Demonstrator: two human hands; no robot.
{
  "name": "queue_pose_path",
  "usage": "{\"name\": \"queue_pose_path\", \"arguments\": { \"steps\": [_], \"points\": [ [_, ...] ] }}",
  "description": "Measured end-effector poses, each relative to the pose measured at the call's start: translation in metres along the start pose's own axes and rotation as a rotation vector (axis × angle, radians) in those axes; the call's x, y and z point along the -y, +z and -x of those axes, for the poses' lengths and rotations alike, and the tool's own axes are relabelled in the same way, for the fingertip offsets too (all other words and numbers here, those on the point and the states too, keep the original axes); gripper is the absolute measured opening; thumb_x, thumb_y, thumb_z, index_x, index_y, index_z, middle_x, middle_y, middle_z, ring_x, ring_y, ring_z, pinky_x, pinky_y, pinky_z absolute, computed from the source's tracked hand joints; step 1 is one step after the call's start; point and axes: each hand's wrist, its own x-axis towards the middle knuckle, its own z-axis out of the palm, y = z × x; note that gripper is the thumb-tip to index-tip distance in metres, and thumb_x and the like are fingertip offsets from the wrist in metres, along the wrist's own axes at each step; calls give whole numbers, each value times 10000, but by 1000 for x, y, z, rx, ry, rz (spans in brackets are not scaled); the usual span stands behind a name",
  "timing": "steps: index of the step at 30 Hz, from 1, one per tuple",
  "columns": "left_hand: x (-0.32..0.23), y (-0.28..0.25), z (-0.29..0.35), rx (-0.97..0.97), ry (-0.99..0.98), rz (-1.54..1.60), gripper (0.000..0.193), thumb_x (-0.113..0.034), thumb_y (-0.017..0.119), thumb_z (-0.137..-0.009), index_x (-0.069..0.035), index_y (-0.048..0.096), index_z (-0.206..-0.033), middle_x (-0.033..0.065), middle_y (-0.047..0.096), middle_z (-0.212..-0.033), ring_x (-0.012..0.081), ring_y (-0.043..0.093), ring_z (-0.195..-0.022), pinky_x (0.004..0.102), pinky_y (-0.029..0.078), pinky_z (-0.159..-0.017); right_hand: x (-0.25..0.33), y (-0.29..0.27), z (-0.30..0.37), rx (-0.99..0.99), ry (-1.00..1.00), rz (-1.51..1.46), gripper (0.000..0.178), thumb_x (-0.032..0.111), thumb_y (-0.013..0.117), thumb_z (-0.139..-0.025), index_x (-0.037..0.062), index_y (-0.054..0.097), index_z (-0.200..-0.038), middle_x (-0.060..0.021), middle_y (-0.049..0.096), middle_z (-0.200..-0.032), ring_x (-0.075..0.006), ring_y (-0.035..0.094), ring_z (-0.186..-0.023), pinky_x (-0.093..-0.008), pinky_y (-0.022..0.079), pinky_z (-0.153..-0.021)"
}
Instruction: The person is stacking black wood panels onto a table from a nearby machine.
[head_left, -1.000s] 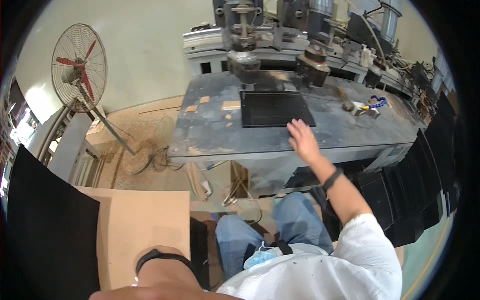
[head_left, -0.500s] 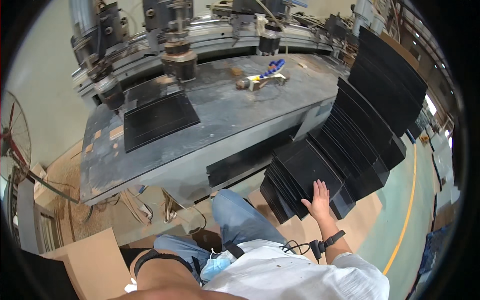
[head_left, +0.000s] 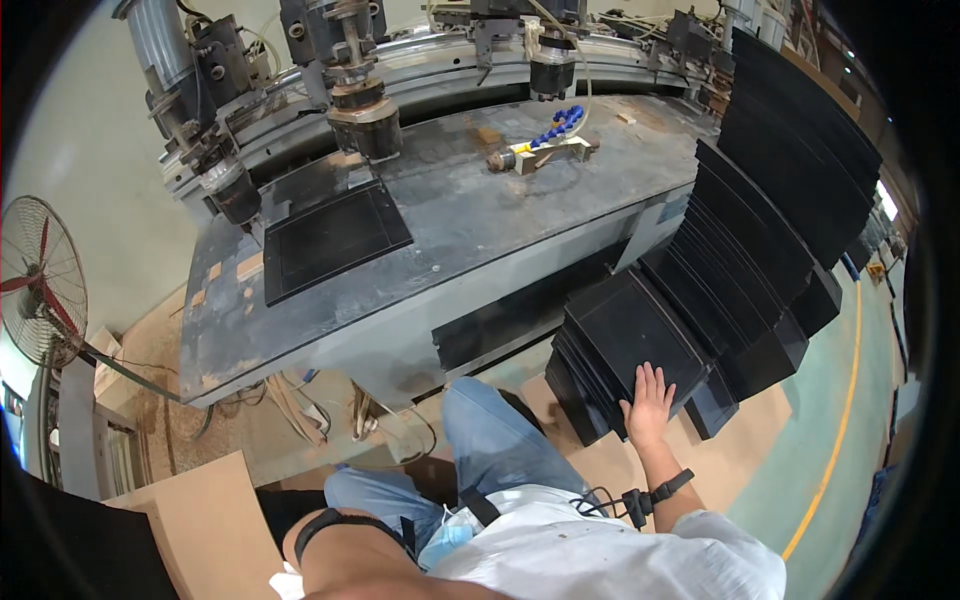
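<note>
My right hand, fingers stretched out, lies flat on the near edge of the top black panel of a leaning stack. A black strap circles that wrist, with a cable running from it. More black panels fan out in tall leaning rows beyond and to the right. My left forearm, with a black band around it, shows at the lower edge, while the hand itself is out of sight. On the machine table lies a single flat black panel, far from both arms.
Several spindle heads hang over the table. A blue jointed hose sits on a small block there. At the left stand a caged fan and sawdust on the floor. Cardboard lies at lower left; a yellow line marks the floor at right.
The whole view has shifted, so the table and panels appear farther right and the fan shows more fully. My right hand stays flat on the black panel.
</note>
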Motion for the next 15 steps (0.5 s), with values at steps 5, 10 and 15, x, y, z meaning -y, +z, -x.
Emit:
{"name": "queue_pose_path", "arguments": {
  "steps": [5, 10, 15],
  "points": [
    [-12, -12, -6, 16, 80, -184, 302, -191, 573, -883, -25, 597, -1133, 143, 605, -1136, 202, 565, -1095, 327, 457, -912, 3, -8, -1, -55, -18, -67, 704, 137, 750, -694, 120, 483, -1345, -54, 475, -1393, -320, 369, -1334, -588, 254, -1087],
    [1, -205, 18, -372, -185, -1490, 363, -164, 665, -838, -23, 605, -1167, 120, 589, -1203, 246, 544, -1154, 342, 420, -977, -43, -56, 1, 76, 46, 0, 658, 61, 704, -672, 152, 535, -1301, -72, 546, -1318, -298, 488, -1239, -550, 365, -1009],
    [-23, -373, 107, -470, -655, -2316, 636, -457, 586, -863, -37, 479, -1328, 159, 425, -1403, 367, 316, -1346, 561, 214, -1100, -72, -134, -3, -278, -64, -357, 473, -115, 581, -657, 31, 639, -1103, -185, 653, -1058, -369, 615, -1014, -393, 479, -903]
  ]
}}
